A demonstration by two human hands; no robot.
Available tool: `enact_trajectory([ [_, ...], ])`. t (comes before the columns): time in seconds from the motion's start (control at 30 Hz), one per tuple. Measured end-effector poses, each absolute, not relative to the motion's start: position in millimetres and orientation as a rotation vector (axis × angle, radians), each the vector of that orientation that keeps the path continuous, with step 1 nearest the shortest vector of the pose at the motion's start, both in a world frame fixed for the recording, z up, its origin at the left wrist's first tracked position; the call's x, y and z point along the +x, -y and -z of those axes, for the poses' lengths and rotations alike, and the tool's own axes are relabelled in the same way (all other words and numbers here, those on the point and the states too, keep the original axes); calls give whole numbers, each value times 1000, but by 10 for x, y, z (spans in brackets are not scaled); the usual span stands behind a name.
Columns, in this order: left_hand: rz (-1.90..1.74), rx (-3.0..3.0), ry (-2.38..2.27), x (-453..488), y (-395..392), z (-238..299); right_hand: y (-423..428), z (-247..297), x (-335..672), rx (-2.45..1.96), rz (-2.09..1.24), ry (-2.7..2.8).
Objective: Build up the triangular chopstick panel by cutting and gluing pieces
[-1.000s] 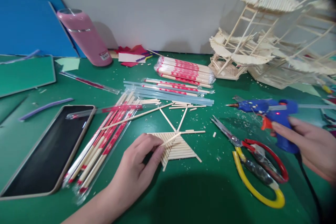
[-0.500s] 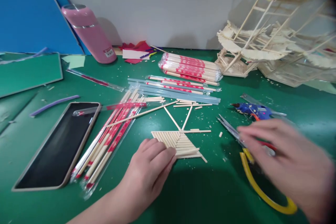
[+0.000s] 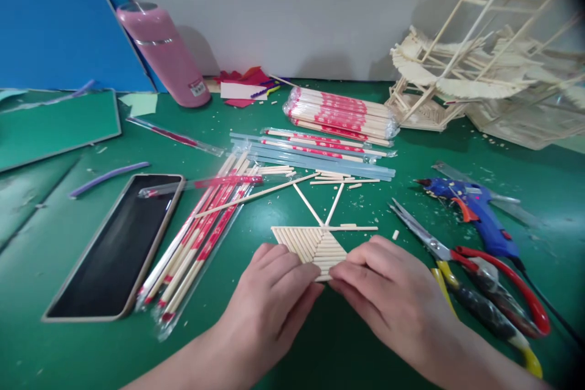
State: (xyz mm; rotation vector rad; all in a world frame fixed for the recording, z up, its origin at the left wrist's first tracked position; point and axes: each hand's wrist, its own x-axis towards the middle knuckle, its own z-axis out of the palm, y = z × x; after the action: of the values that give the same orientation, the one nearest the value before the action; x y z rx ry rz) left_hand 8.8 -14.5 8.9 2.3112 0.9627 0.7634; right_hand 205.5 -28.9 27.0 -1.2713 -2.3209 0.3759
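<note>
A fan-like panel of short wooden sticks (image 3: 315,242) lies on the green table, with bare spokes reaching out from its centre point. My left hand (image 3: 278,292) is closed on the panel's near left edge, fingers bent and thumb underneath. On the near right edge, my right hand (image 3: 388,292) pinches the same panel. The fingertips of both hands almost meet at the nearest stick and cover part of it. Just beyond the panel lie several cut stick pieces (image 3: 336,178) and one long bare stick (image 3: 256,194).
Scissors (image 3: 439,247), pliers with yellow-tipped handles (image 3: 489,311) and a blue glue gun (image 3: 475,201) lie at right. Wrapped chopsticks (image 3: 205,237) and a phone (image 3: 114,250) are at left. Behind stand a pink bottle (image 3: 167,55), a chopstick bundle (image 3: 340,111) and a stick-built model (image 3: 461,73).
My right hand has moved left from above the scissors to the panel's near right edge and closed there. My left hand stays on the panel. The view has shifted slightly.
</note>
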Motion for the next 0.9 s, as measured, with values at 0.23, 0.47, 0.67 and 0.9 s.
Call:
enact_trajectory([
  [0.23, -823, 2239, -1068, 69, 132, -76, 252, -264, 2088, -1289, -468, 2198],
  [0.47, -885, 2204, -1127, 78, 97, -113, 299, -378, 2127, -1423, -820, 1974],
  [0.67, -888, 2158, -1219, 65, 61, -149, 319, -436, 2217, -1492, -1228, 1656],
  [0.9, -852, 2134, -1224, 65, 61, -166, 328, -434, 2257, -1496, -1400, 1473],
])
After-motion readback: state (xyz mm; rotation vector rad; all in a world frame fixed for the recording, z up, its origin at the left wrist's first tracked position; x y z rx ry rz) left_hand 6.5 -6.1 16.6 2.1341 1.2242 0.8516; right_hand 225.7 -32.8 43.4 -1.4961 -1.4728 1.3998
